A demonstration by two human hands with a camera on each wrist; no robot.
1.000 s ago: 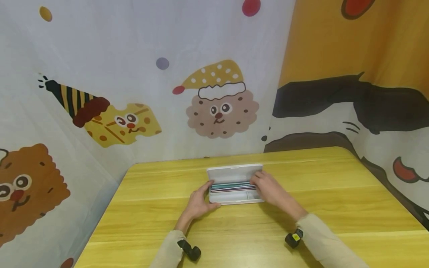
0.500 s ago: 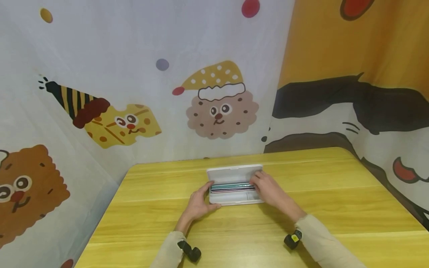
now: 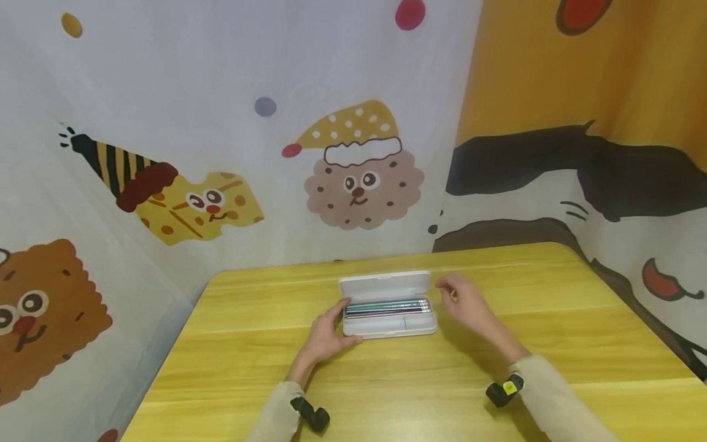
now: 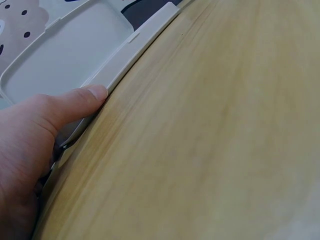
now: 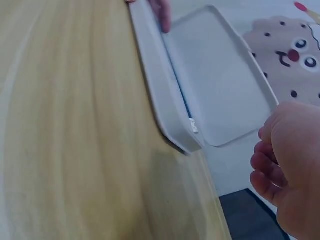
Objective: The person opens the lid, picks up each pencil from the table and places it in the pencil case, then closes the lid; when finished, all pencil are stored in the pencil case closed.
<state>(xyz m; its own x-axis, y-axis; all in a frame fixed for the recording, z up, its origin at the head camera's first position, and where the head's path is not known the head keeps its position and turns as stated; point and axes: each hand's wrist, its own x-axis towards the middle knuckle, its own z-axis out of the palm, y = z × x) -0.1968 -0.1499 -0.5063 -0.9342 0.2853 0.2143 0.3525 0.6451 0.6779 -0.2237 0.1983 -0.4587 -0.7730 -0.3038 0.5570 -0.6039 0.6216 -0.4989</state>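
Note:
A white pencil case [image 3: 367, 327] stands on the table with its lid [image 3: 385, 285] raised. Several teal and dark pencils [image 3: 381, 308] lie lengthwise in its back part, their whitish ends to the right. My left hand [image 3: 324, 337] grips the left end of the case, thumb [image 4: 92, 97] on the front wall and fingers toward the back corner. Off the right end, apart from the case, my right hand [image 3: 469, 307] is in the air. Its fingers [image 5: 267, 172] are loosely curled, and I see nothing in them.
The case rests on a yellow wood-grain table [image 3: 381, 387], near its back edge. Behind that edge hangs a cloth [image 3: 221, 92] printed with cartoon food. A small divider [image 3: 405, 323] splits the front tray of the case.
My right hand has let go of the pencils' right ends and moved right, out of the case. Those ends now show. My left hand has stayed on the case.

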